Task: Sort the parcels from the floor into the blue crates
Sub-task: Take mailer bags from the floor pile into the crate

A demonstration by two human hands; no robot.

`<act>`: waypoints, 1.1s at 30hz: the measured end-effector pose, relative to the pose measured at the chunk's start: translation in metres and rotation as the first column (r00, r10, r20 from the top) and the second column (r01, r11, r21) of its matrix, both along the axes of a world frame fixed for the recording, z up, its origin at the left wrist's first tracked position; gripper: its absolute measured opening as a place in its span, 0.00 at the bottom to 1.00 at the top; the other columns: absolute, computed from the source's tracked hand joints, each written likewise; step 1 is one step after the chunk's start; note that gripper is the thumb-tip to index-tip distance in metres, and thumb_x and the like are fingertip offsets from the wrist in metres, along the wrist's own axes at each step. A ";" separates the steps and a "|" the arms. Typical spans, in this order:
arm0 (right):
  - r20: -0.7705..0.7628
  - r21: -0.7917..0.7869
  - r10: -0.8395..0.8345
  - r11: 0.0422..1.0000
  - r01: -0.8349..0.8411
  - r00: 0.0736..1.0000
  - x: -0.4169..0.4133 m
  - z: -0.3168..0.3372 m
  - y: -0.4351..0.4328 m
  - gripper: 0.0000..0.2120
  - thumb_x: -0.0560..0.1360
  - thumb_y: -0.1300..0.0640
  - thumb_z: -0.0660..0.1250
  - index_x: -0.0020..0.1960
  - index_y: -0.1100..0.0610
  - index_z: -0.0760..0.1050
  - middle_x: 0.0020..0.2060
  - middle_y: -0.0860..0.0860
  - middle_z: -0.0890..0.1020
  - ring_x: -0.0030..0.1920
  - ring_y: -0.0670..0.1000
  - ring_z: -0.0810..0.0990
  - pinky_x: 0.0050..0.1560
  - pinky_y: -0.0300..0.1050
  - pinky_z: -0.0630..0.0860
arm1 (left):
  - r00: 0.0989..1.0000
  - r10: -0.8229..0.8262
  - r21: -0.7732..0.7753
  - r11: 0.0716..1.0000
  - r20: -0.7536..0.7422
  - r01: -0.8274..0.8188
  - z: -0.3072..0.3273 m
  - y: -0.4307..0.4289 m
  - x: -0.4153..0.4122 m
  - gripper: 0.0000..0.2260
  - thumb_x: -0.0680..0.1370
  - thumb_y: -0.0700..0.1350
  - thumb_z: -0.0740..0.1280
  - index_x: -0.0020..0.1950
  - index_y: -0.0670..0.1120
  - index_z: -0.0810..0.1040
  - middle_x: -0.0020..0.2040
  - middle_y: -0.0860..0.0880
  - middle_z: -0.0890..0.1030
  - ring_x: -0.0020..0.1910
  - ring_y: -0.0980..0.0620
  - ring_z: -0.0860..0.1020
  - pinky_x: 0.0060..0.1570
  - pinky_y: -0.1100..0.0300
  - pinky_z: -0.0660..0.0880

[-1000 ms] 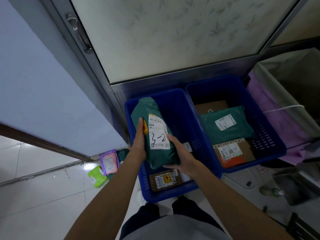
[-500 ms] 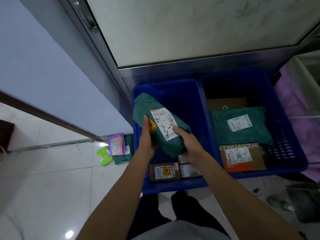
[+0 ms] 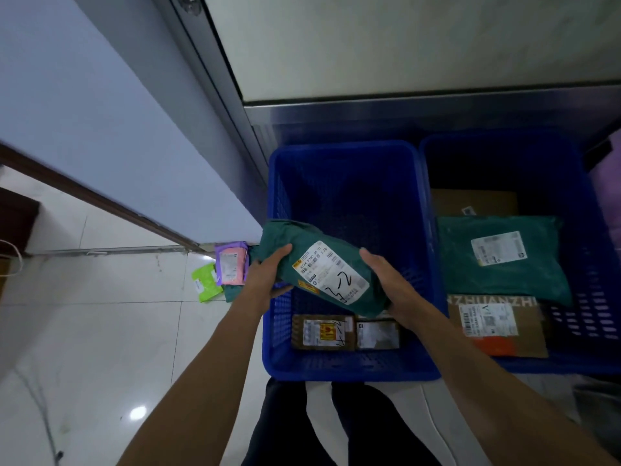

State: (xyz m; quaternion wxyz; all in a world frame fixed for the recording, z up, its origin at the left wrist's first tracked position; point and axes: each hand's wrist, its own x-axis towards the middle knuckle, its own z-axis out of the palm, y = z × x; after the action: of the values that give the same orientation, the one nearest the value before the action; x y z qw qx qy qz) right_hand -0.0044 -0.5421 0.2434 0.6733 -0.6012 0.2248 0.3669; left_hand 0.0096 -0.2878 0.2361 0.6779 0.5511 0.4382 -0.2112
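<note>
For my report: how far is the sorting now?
Done: two small boxes lie in the left crate; a green bag and brown boxes in the right crate. In hand: the left hand and right hand hold a green parcel over the left crate. Left: a purple parcel, a lime parcel and a dark green packet on the floor.

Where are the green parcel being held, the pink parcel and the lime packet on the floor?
green parcel [image 3: 331, 274], head view, on its white label.
pink parcel [image 3: 232, 264], head view, middle of its pink face.
lime packet [image 3: 205, 282], head view, its middle.
</note>
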 end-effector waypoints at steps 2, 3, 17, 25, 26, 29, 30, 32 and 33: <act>-0.016 -0.035 -0.031 0.999 0.030 0.999 0.004 -0.013 0.004 0.37 0.69 0.26 0.68 0.70 0.46 0.70 0.62 0.49 0.81 0.59 0.52 0.82 0.59 0.54 0.78 | 0.999 0.054 -0.024 0.998 -0.003 -0.054 -0.013 -0.003 0.000 0.28 0.68 0.53 0.79 0.64 0.48 0.76 0.56 0.47 0.85 0.54 0.47 0.83 0.48 0.45 0.83; -0.019 -0.082 -0.066 0.995 0.065 0.998 0.006 -0.020 0.005 0.35 0.70 0.27 0.67 0.70 0.46 0.68 0.61 0.49 0.80 0.58 0.52 0.82 0.56 0.52 0.79 | 0.997 0.074 -0.029 0.997 -0.001 -0.074 -0.020 -0.004 -0.001 0.28 0.68 0.53 0.79 0.64 0.48 0.76 0.56 0.47 0.85 0.54 0.46 0.83 0.49 0.44 0.83; -0.152 -0.192 -0.241 0.959 0.211 0.959 -0.011 -0.098 -0.005 0.31 0.72 0.37 0.73 0.69 0.48 0.72 0.60 0.51 0.82 0.53 0.51 0.83 0.51 0.55 0.84 | 0.982 -0.186 0.152 0.970 -0.045 0.190 -0.091 -0.007 -0.011 0.22 0.76 0.51 0.73 0.67 0.47 0.73 0.60 0.49 0.81 0.55 0.51 0.79 0.56 0.55 0.75; -0.146 -0.258 -0.172 0.957 0.131 0.974 -0.001 -0.138 0.006 0.16 0.76 0.40 0.69 0.58 0.46 0.72 0.54 0.47 0.81 0.50 0.47 0.81 0.59 0.54 0.80 | 0.779 -0.570 0.538 0.584 -0.262 0.608 -0.120 -0.019 0.008 0.23 0.81 0.51 0.64 0.71 0.39 0.68 0.63 0.41 0.78 0.60 0.39 0.77 0.57 0.51 0.76; -0.144 -0.277 -0.152 0.955 0.107 0.978 0.001 -0.146 0.008 0.16 0.78 0.40 0.68 0.59 0.46 0.69 0.54 0.46 0.79 0.51 0.47 0.79 0.62 0.53 0.78 | 0.765 -0.582 0.569 0.543 -0.275 0.618 -0.125 -0.021 0.009 0.24 0.81 0.51 0.63 0.72 0.38 0.65 0.64 0.39 0.77 0.61 0.38 0.77 0.57 0.49 0.76; -0.171 -0.315 -0.099 0.948 0.041 0.980 0.007 -0.166 0.014 0.16 0.81 0.43 0.64 0.64 0.48 0.67 0.54 0.46 0.77 0.56 0.50 0.77 0.64 0.52 0.76 | 0.731 -0.605 0.651 0.423 -0.316 0.631 -0.140 -0.030 0.005 0.22 0.82 0.48 0.61 0.71 0.37 0.63 0.66 0.37 0.74 0.62 0.37 0.76 0.56 0.47 0.74; -0.184 -0.325 -0.087 0.946 0.023 0.979 0.009 -0.179 0.016 0.20 0.81 0.42 0.63 0.69 0.50 0.67 0.60 0.49 0.78 0.58 0.52 0.78 0.64 0.55 0.76 | 0.723 -0.607 0.665 0.394 -0.330 0.635 -0.146 -0.034 0.002 0.21 0.82 0.48 0.61 0.70 0.37 0.63 0.67 0.37 0.72 0.62 0.37 0.75 0.56 0.46 0.74; -0.213 -0.344 -0.064 0.939 -0.014 0.975 0.011 -0.197 0.020 0.28 0.82 0.43 0.63 0.78 0.51 0.61 0.69 0.52 0.74 0.64 0.56 0.77 0.67 0.59 0.74 | 0.699 -0.616 0.678 0.340 -0.363 0.651 -0.159 -0.039 -0.005 0.21 0.82 0.47 0.60 0.71 0.37 0.62 0.71 0.36 0.67 0.65 0.36 0.73 0.59 0.45 0.73; -0.226 -0.343 -0.065 0.939 -0.017 0.972 0.010 -0.205 0.022 0.27 0.82 0.45 0.62 0.78 0.51 0.59 0.70 0.52 0.72 0.66 0.57 0.75 0.68 0.59 0.72 | 0.679 -0.629 0.682 0.307 -0.377 0.663 -0.165 -0.041 -0.009 0.22 0.82 0.46 0.60 0.71 0.36 0.61 0.72 0.36 0.66 0.66 0.36 0.72 0.61 0.44 0.73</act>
State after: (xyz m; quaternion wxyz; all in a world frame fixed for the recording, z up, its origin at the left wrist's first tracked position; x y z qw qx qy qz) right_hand 0.0057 -0.5205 0.0387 0.5318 -0.6586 0.3705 0.3822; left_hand 0.0006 -0.3289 0.0709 0.2166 0.9094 0.2383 -0.2633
